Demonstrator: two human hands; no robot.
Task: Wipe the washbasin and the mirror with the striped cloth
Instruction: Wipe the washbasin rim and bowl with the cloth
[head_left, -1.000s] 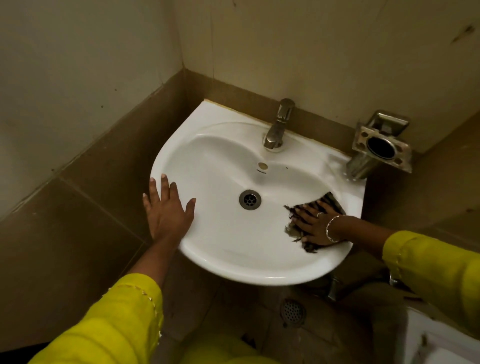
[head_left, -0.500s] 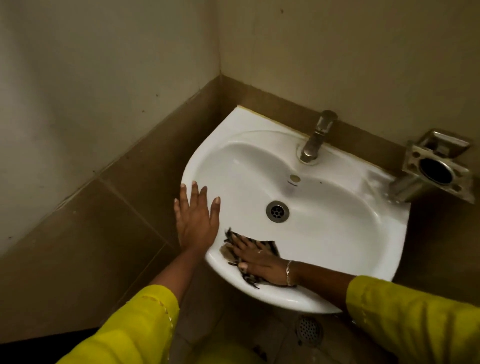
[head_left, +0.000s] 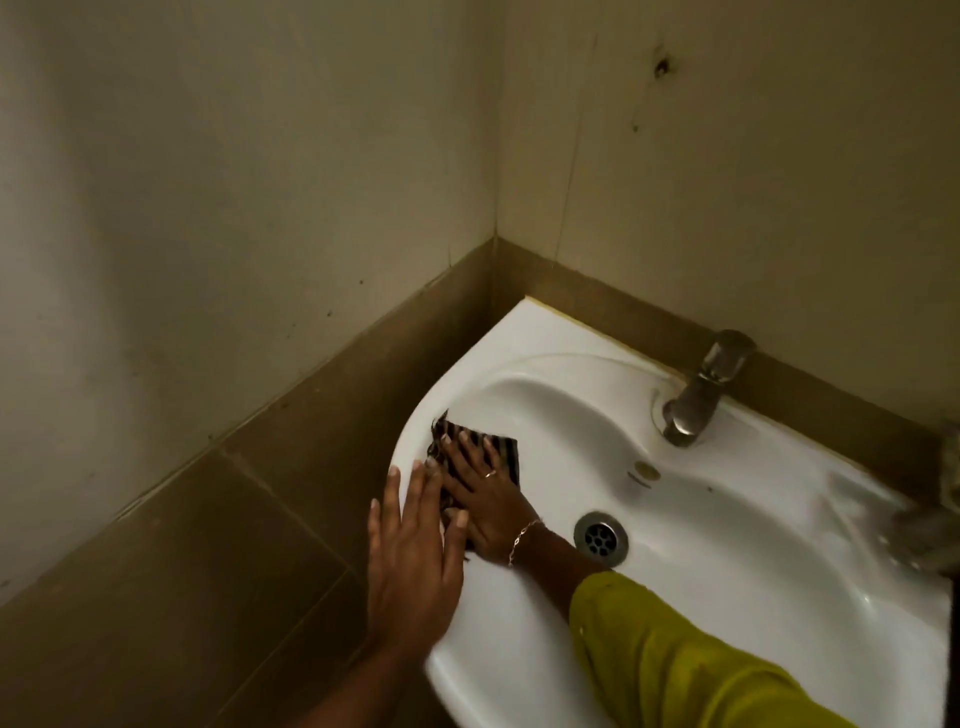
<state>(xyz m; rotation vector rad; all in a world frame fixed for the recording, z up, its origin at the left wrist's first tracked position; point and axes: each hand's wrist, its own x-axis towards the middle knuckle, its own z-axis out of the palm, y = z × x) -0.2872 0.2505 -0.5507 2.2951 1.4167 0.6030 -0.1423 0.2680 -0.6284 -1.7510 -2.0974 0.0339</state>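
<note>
A tiled corner of a washroom, brown tiles below pale plaster walls, with a white washbasin (head_left: 727, 519) filling the lower right of the frame. Nearest, at lower centre, the person's left hand (head_left: 413, 561) lies flat and released on the basin's left rim, fingers together, grasping nothing. Just beyond it, touching its fingertips, the right hand (head_left: 480, 493) presses the striped cloth (head_left: 467, 457) palm-down against the rim and inner slope at centre frame; the fingers are spread over the fabric, pinning it rather than clenching it. The cloth is dark with pale stripes, folded small, one frayed corner poking out towards the wall. Farther right sit the drain (head_left: 601, 535) and, at the back, the metal tap (head_left: 696, 395). The wipe appears to be midway: the left rim is under the cloth, the bowl gleams, and the tap ledge seems yet to come. No mirror is in view, so that half looks undone.
</note>
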